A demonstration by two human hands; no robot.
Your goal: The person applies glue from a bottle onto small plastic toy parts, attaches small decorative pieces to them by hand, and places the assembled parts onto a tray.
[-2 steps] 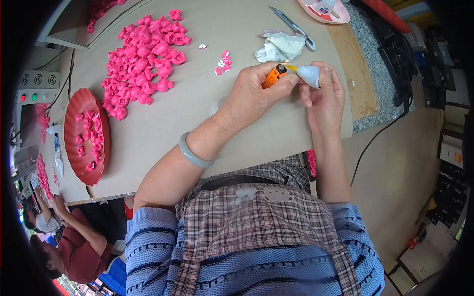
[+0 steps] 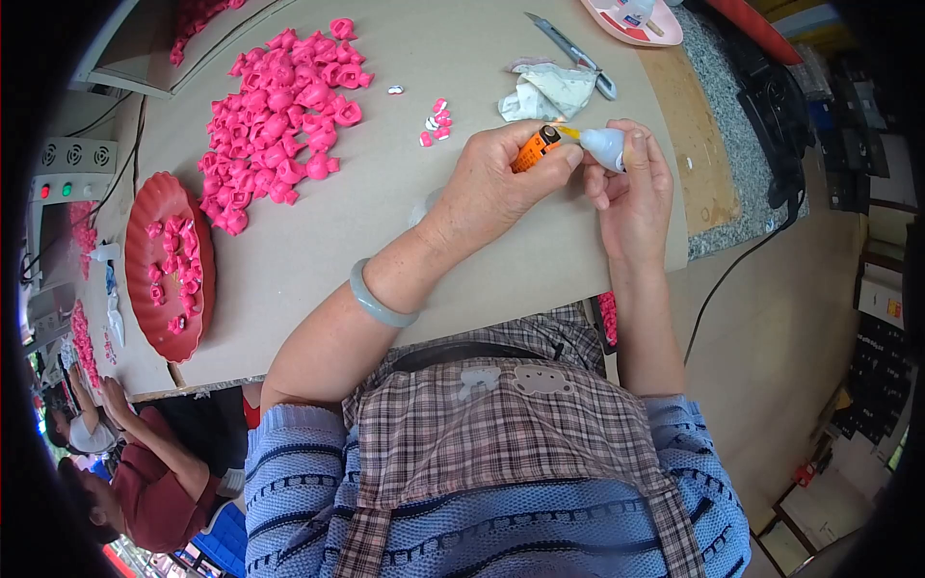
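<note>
My left hand [image 2: 493, 178], with a pale bangle on its wrist, grips a short orange cylinder [image 2: 536, 150] with black markings and a dark metallic end. I cannot tell what kind of thing it is. Close to its right, my right hand [image 2: 638, 188] holds a small pale squeeze bottle [image 2: 603, 147] tilted to the left. The bottle's narrow yellow tip [image 2: 568, 132] points at the cylinder and the left fingertips. Whether tip and cylinder touch is hard to see. Several small pink and white pieces [image 2: 438, 120] lie beyond my left hand.
A large heap of pink moulded pieces [image 2: 279, 116] covers the table's left side. Nearer me stands a red scalloped tray [image 2: 137, 279] with more pieces. A crumpled white cloth [image 2: 549, 91] and a utility knife [image 2: 568, 48] lie ahead. At lower left a co-worker [image 2: 159, 482] sits.
</note>
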